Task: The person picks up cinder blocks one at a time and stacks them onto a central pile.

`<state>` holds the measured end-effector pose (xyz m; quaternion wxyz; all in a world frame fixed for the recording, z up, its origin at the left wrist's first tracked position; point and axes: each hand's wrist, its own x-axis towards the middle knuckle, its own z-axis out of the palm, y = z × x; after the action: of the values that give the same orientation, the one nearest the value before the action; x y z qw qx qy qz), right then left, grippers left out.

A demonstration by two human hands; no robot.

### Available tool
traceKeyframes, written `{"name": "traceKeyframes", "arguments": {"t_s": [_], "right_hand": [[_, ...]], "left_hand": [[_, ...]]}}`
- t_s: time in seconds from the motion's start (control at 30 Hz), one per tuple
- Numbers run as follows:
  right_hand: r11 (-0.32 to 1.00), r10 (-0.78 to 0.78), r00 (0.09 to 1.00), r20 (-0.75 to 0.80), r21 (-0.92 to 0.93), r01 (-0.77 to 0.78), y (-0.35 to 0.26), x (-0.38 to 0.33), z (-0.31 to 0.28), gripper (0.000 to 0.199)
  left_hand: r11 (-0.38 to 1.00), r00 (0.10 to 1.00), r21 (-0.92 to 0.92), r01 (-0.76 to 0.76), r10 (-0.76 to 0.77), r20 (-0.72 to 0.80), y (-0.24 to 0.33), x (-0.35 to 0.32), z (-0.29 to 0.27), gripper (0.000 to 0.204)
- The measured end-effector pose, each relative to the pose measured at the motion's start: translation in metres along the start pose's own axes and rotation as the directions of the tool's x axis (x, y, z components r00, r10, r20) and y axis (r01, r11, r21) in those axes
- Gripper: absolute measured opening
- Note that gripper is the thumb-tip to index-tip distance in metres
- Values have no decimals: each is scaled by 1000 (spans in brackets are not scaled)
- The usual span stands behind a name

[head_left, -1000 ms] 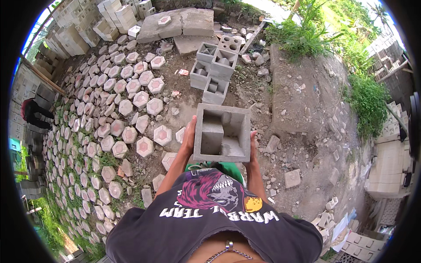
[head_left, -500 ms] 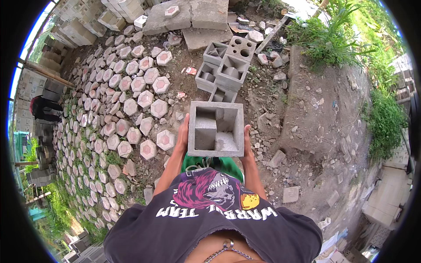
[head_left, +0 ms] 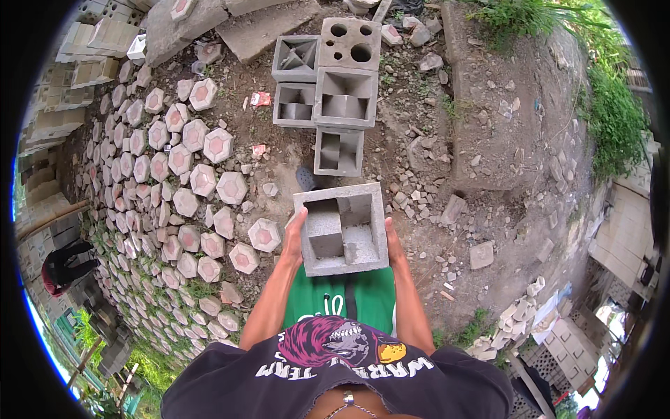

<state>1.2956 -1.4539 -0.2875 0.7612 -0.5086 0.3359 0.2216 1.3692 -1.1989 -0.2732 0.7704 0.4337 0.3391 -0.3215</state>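
Observation:
A square grey concrete block (head_left: 324, 218) with open stepped compartments is held in front of my body, above my green shorts (head_left: 317, 300). My left hand (head_left: 294, 236) is pressed along its left side and my right hand (head_left: 393, 241) along its right side, fingers partly hidden by the block. Just beyond it stands a group of similar concrete blocks: a small one (head_left: 338, 151) nearest, a larger one (head_left: 347, 98) behind, and two (head_left: 294, 105) (head_left: 296, 59) on the left. At the far end is a block with round holes (head_left: 351, 43).
Many hexagonal pavers (head_left: 202, 180) with reddish centres cover the ground on the left. Rubble (head_left: 419, 202) and a raised dirt bank (head_left: 520, 133) lie on the right. Concrete slabs (head_left: 269, 29) rest at the back. Another person (head_left: 61, 269) bends over at the far left.
The standing blocks now appear closer, and the view has shifted. The held block sits slightly lower in the picture and is turned a little, still between both hands.

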Motion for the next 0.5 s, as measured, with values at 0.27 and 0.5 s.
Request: {"name": "traceKeyframes", "arguments": {"t_s": [0.27, 0.5], "right_hand": [[956, 102, 994, -37, 280, -87, 16, 101, 0, 74], [969, 97, 989, -116, 237, -67, 88, 194, -48, 75]], "left_hand": [[911, 997, 408, 49, -20, -74, 4, 100, -2, 61], [875, 986, 473, 102, -28, -162, -38, 211, -25, 60]]}}
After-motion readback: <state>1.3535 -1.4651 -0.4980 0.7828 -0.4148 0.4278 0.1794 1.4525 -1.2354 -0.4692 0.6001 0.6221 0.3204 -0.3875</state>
